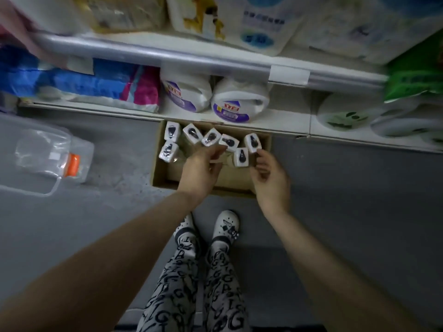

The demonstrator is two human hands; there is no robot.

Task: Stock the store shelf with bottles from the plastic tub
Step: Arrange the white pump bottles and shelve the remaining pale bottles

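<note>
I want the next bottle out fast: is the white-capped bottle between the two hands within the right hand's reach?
Probably yes: the right hand is just beside that bottle, whose cap stands exposed in the open cardboard box, nothing between them.

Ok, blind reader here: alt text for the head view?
The left hand and right hand reach into a cardboard box of white-capped bottles on the floor, below a shelf of detergent jugs. A clear plastic tub lies at left.
</note>
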